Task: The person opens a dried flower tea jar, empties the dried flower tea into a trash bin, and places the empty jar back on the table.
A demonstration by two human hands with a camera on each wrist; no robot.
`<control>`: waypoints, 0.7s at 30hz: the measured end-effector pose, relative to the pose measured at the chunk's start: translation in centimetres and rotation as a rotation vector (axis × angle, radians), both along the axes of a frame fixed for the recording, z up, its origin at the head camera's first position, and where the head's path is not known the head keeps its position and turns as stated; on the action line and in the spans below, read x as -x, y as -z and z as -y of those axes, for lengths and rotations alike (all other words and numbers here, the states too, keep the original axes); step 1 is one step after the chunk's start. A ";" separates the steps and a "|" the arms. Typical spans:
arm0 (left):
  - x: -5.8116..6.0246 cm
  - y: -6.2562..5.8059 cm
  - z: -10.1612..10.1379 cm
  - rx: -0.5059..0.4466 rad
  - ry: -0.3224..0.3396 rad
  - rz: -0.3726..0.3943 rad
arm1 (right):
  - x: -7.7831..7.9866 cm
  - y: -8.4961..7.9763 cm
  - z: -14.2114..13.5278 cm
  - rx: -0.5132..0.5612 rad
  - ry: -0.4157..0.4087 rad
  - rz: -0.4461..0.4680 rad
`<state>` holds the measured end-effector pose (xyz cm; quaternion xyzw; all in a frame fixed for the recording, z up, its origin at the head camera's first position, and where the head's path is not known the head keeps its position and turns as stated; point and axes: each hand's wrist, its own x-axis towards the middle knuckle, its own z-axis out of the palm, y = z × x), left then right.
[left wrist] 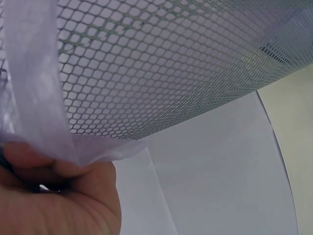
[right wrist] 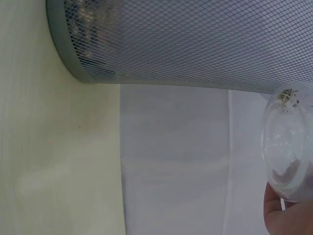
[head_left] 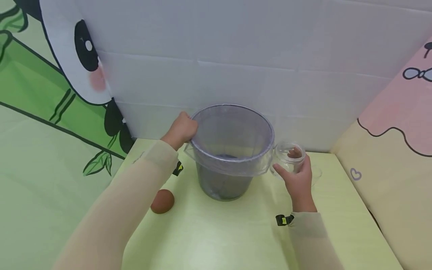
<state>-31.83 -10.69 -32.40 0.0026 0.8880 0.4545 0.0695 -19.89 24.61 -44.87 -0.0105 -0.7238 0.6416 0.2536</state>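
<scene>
A mesh wastebasket point(head_left: 222, 185) stands upright on the table, lined with a clear plastic bag point(head_left: 236, 168) folded over its rim. My left hand point(head_left: 180, 129) grips the rim and bag edge on the left side; in the left wrist view the fingers curl at the bag's hem. On the other side, my right hand point(head_left: 299, 183) holds a clear wide-mouthed jar point(head_left: 281, 159), fingers and thumb around its wall, close beside the basket. In the right wrist view, small brownish crumbs point(right wrist: 285, 95) cling near the jar's base. Brown debris point(right wrist: 88, 24) shows through the mesh low in the basket.
A round brown object point(head_left: 163, 201) lies on the yellow table point(head_left: 209, 232), partly covered by the left sleeve. A clear round outline point(head_left: 317, 174) shows right of the right hand. White sheeting point(head_left: 236, 48) rises behind, with printed sheets at both sides.
</scene>
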 end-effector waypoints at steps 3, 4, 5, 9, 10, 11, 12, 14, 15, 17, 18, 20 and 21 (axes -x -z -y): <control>0.0 -0.1 -0.1 0.007 0.002 -0.005 | 0.1 1.0 0.1 -0.014 0.014 0.051; 0.0 -0.1 -0.2 0.011 0.003 -0.007 | 0.2 1.4 0.1 -0.015 0.016 0.065; 0.0 -0.1 -0.2 0.010 0.004 -0.007 | 0.3 1.7 0.1 -0.018 0.020 0.076; 0.1 0.0 -0.3 0.021 0.008 -0.009 | 0.8 3.1 0.1 -0.031 0.027 0.122; 0.1 0.0 -0.3 0.021 0.008 -0.009 | 0.9 3.4 0.0 -0.033 0.026 0.134; 0.1 0.0 -0.3 0.018 0.008 -0.007 | 1.0 3.8 0.0 -0.036 0.025 0.145; 0.1 0.0 -0.3 0.018 0.006 -0.007 | 1.2 4.1 0.0 -0.035 0.022 0.157; 0.0 -0.1 -0.3 0.012 0.005 -0.002 | 1.4 4.6 0.0 -0.041 0.018 0.177; 0.0 -0.1 -0.2 0.010 0.005 0.000 | 1.5 4.9 0.0 -0.046 0.016 0.184; -0.1 -0.2 -0.2 0.005 0.004 0.008 | 1.8 5.5 0.0 -0.066 0.011 0.200; -0.1 -0.3 -0.1 0.006 0.004 0.010 | 2.0 5.8 0.0 -0.078 0.008 0.206; -0.1 -0.3 -0.1 0.008 0.003 0.014 | 2.2 6.3 0.0 -0.099 -0.001 0.217; -0.1 -0.3 0.0 0.013 0.003 0.012 | 2.4 6.5 0.0 -0.108 -0.009 0.225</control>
